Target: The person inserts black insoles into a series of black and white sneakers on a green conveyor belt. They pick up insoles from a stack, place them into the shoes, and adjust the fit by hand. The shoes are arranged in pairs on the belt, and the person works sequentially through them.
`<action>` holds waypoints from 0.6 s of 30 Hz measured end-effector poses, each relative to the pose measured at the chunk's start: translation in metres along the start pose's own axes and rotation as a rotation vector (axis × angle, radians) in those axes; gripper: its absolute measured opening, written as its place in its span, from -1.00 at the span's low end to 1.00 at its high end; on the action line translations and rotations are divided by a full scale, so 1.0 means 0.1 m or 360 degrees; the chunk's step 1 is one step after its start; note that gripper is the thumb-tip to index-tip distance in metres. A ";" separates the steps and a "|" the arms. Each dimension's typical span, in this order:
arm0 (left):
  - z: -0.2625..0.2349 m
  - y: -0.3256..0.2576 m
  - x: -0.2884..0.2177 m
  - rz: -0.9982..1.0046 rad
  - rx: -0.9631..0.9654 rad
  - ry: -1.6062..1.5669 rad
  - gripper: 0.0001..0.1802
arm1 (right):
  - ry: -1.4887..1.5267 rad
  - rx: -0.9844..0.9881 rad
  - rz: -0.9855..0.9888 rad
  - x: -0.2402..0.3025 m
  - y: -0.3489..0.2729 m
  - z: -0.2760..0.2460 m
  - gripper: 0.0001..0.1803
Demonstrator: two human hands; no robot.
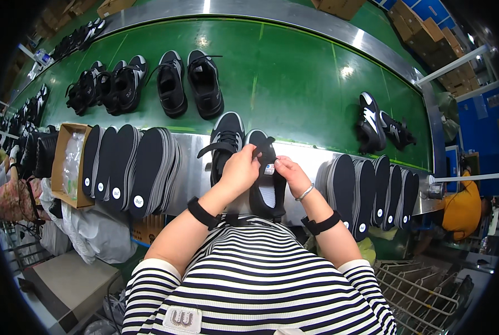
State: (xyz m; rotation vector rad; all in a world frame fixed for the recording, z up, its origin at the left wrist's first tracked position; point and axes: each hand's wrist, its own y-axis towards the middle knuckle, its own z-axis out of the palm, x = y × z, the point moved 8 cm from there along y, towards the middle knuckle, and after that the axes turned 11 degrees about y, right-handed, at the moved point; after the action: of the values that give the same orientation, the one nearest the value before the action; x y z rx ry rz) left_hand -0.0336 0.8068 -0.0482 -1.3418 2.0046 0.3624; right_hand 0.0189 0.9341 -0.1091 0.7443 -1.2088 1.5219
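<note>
Shoe in hand: a black shoe (pixel 266 184) with a pale lining is held toe-away over the steel surface (pixel 196 151), just before the striped shirt (pixel 260 285).
Left hand: the left hand (pixel 239 170) is clenched on the shoe's tongue and upper edge, fingers pinched at the top.
Right hand: the right hand (pixel 290 174) is grasping the same shoe at its collar, thumb and fingers beside a small white tag (pixel 269 169).
Second shoe: a matching black shoe (pixel 225 142) with a white sole edge lies on the surface, touching the held shoe's left side.
Risk, grip: the shoe is judged to be held only at its soft upper, so it could twist or slip down if either pinch loosens.
Risk, neighbour: the second shoe lies so near that it could be nudged onto the green belt (pixel 294 78) by a wide movement.
Risk, stacks: the insole stack (pixel 132 170) left of the held shoe stands on edge and could topple if knocked by an elbow.
Labels: round white stickers are seen low on the black insoles left of the held shoe, and likewise on the right insole stack (pixel 372 192).
Packages: an open brown cardboard box (pixel 70 164) holding clear plastic bags stands left of the left stack; brown cartons (pixel 423 30) are piled far right beyond the belt.
</note>
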 end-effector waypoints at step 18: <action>0.18 -0.07 -0.28 0.0155 0.0252 0.0229 -0.58 | -0.1875 -0.0129 -0.1354 0.82 -0.57 0.28 -0.68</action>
State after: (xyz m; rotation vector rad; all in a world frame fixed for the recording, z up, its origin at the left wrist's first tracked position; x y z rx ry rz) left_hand -0.0136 0.8338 -0.0416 -1.2046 2.1734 0.1507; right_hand 0.0452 0.9337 -0.0090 1.9194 -1.4142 0.2305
